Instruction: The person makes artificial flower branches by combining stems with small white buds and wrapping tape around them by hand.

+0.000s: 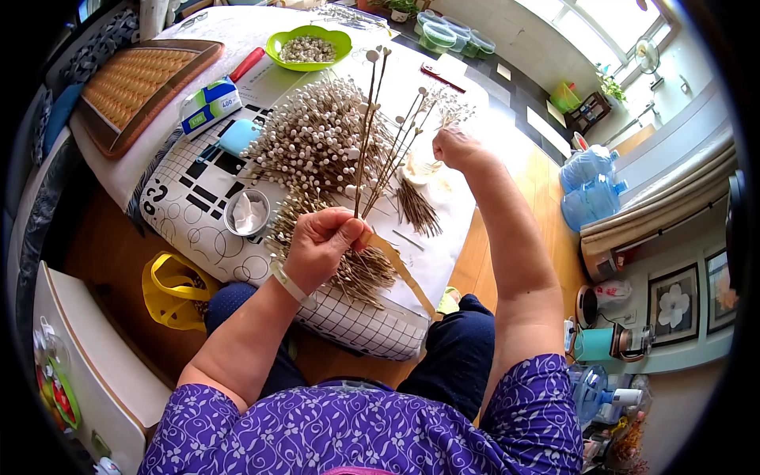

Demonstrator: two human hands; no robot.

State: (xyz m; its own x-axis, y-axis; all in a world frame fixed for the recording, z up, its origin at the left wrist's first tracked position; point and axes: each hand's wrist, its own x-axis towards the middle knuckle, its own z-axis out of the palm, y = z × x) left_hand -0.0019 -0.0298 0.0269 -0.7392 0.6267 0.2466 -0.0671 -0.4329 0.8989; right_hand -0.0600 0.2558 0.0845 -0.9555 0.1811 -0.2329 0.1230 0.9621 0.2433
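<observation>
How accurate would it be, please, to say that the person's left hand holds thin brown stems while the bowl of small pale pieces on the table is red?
One detail is wrong: the bowl of small pale pieces is bright green, not red, as the head view shows. The left hand does hold thin brown stems.

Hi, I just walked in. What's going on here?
A person is working with white-tipped dried stems. The left hand pinches a few upright brown stems, with a tan strip trailing down beside it. The right hand is stretched out to the far right, fingers curled; whether it holds anything is unclear. A big pile of similar stems lies just beyond the left hand, and a green bowl of small pieces sits farther back.
</observation>
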